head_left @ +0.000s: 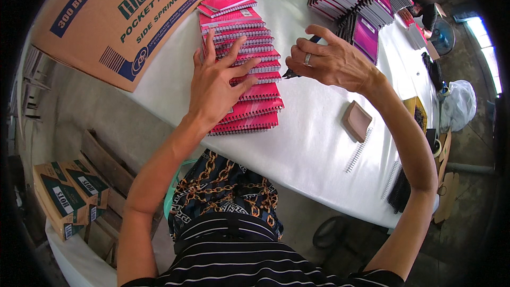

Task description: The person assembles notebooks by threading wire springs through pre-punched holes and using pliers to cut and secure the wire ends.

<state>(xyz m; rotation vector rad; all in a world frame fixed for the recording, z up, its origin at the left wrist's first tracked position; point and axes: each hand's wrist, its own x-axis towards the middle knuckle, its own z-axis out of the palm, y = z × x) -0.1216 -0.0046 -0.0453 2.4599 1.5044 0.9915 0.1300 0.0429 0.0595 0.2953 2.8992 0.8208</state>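
While the left hand is lying flat, fingers spread, on an overlapping row of glossy pink wire-bound notebooks, the right hand is pinching a small dark tool just beside them. Everything is sitting on a white-clothed table, with a brown cardboard box at its far corner.

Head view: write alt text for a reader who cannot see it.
A person's left hand presses on an overlapping row of pink spiral notebooks on a white table; the right hand holds a dark tool beside them. A cardboard box sits at left.
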